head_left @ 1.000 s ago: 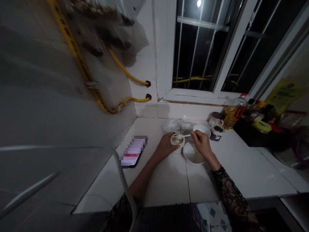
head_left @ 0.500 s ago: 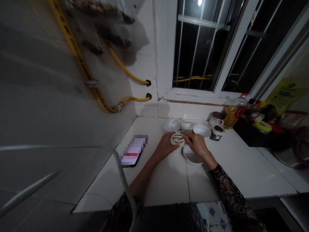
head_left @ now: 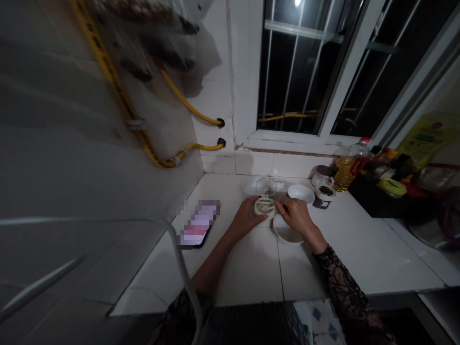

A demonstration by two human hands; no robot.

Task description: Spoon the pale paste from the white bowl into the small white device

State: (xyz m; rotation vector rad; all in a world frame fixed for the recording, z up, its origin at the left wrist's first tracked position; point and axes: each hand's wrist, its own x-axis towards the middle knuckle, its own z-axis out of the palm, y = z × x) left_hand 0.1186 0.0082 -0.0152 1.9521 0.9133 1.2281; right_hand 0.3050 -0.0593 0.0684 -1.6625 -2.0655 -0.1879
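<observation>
My left hand (head_left: pixel 245 218) is wrapped round a small white jar (head_left: pixel 265 209) standing on the white counter (head_left: pixel 251 268). My right hand (head_left: pixel 295 215) pinches a small white spoon whose bowl dips into the jar's mouth; the spoon itself is barely visible. Just right of the jar, under my right hand, sits a white bowl (head_left: pixel 286 234). Another white bowl (head_left: pixel 300 192) stands a little farther back.
A phone (head_left: pixel 199 224) lies on the counter to the left. Glass cups (head_left: pixel 269 186), two small jars (head_left: pixel 323 184), an oil bottle (head_left: pixel 347 167) and packets crowd the back right below a barred window. Yellow pipes run along the left wall. A metal rail curves in the near left.
My right hand has moved left and down, bringing the spoon from above the jar into its mouth. The left hand has stayed on the jar.
</observation>
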